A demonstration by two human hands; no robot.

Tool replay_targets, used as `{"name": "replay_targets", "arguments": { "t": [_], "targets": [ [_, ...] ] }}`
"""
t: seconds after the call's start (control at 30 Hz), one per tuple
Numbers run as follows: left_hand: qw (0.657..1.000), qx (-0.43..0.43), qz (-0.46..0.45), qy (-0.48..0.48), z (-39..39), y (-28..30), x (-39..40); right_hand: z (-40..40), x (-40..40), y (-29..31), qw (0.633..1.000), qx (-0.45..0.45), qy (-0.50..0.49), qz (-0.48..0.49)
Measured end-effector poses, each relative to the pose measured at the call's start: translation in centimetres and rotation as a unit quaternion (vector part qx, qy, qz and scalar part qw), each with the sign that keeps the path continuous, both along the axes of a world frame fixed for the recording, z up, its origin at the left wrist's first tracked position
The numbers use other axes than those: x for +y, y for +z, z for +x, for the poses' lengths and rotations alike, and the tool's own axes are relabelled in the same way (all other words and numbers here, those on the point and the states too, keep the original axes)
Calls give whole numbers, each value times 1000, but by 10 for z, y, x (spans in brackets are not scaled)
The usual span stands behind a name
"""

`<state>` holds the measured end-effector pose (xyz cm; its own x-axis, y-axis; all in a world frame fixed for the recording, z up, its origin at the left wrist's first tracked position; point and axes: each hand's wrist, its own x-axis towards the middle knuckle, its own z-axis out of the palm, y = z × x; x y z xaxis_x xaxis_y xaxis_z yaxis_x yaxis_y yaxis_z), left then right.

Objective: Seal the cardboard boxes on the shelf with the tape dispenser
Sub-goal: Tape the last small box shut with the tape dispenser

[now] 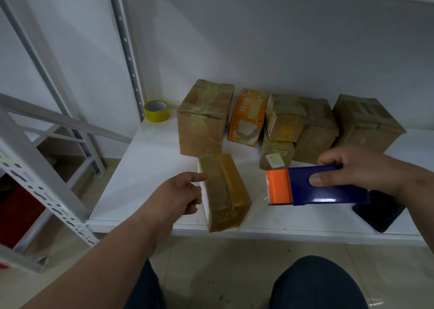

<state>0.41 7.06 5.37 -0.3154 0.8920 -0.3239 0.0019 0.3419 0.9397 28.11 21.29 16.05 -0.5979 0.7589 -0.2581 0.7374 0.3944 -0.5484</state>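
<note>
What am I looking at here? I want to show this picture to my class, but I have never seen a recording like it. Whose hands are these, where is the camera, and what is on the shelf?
There is no machine here. A person wears a camera on the head, so this single picture looks forward and down at their own two hands.

The right hand grips a tape dispenser, blue with an orange front end. The left hand holds nothing; it reaches to the side of a small box near the front edge of the white shelf. I cannot tell whether its fingers touch the box.

Further back stand several taped cardboard boxes and an orange box. A yellow tape roll sits in the back left corner. A flat dark thing lies under the right wrist; it is unclear what it is.
</note>
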Motion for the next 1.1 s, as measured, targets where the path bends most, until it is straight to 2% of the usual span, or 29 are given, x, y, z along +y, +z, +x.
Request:
{"name": "replay_targets", "arguments": {
  "t": [0.2, 0.3, 0.37, 0.43, 0.83, 1.1],
  "targets": [
    [986, 95, 78, -112, 26, 15, -12, -14, -3, 15, 994, 93, 45, -46],
    [986, 18, 63, -151, 34, 19, -13, -17, -2, 17, 992, 103, 55, -54],
    [985, 18, 59, -163, 38, 17, -12, -16, -2, 15, 993, 89, 69, -43],
    [986, 42, 60, -148, 39, 16, -11, -15, -1, 13, 993, 74, 77, -41],
    [997, 14, 5, -74, 18, 21, -9, -22, -6, 0, 987, 31, 132, -86],
    [992, 83, -12, -96, 0, 29, -7, -26, -7, -9, 982, 47, 140, -118]
  ]
}}
